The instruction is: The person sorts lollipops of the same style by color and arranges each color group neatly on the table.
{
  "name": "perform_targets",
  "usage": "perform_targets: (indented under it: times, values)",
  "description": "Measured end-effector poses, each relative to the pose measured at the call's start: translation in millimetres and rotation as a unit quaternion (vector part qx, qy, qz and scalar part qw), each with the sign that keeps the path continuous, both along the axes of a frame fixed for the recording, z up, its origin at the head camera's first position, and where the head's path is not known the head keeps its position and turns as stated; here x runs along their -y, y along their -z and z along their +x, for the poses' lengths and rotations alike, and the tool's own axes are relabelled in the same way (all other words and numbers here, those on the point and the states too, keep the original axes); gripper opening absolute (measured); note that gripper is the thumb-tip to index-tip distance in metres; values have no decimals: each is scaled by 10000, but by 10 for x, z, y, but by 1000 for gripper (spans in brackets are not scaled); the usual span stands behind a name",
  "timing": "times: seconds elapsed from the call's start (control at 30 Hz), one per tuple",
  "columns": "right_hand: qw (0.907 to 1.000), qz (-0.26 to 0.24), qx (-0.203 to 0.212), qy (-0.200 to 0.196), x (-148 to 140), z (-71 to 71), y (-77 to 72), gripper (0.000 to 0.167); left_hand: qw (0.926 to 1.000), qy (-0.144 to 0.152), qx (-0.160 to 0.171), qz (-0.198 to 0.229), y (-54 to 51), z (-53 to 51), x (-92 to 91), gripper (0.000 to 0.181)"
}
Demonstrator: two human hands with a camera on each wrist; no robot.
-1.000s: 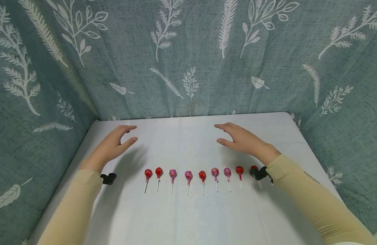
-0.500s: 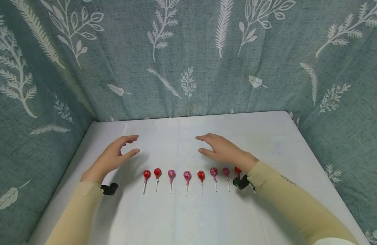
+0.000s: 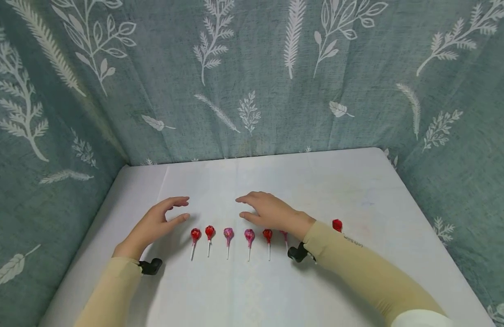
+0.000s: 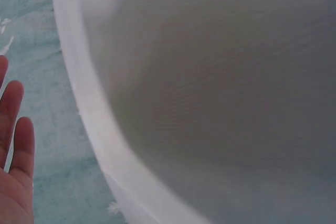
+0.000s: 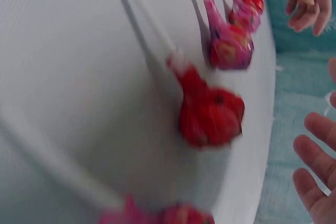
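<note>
A row of wrapped lollipops, some red and some pink, lies on the white table, sticks toward me. My left hand [image 3: 154, 223] hovers beyond the row's left end, near a red lollipop [image 3: 196, 235], its fingers relaxed and holding nothing. My right hand [image 3: 272, 211] reaches over the row from the right, fingers loosely extended and touching nothing, just past a pink lollipop [image 3: 249, 235] and a red lollipop [image 3: 267, 235]. In the right wrist view a red lollipop [image 5: 211, 114] shows close up. The right forearm hides part of the row; one red head [image 3: 337, 225] shows behind the sleeve.
The white table [image 3: 219, 290] ends at a green leaf-patterned curtain [image 3: 243, 113] at the back and sides. A black wrist camera [image 3: 151, 266] is strapped at the left wrist, another black camera [image 3: 297, 252] at the right.
My right hand has swept left and nearer to me, its sleeve now covering the row's right part. The left hand has come slightly nearer. The lollipops have not moved.
</note>
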State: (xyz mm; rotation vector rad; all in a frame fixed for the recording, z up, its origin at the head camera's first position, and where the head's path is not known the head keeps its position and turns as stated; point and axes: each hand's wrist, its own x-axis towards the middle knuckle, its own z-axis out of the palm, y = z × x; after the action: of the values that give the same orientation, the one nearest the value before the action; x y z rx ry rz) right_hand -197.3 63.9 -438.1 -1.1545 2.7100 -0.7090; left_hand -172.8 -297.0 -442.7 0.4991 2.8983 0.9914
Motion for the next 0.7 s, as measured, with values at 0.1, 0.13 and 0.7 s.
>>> perform_targets:
  times: [0.1, 0.13, 0.7]
  values:
    - [10000, 42, -8, -26, 106, 25, 48, 49, 10000, 10, 32, 34, 51, 46, -1, 54]
    - [10000, 43, 6, -32, 139, 33, 59, 49, 10000, -1, 26, 36, 68, 57, -1, 53]
    - [9982, 434, -379, -160, 628, 107, 172, 42, 9998, 106, 147, -80, 175, 118, -82, 52]
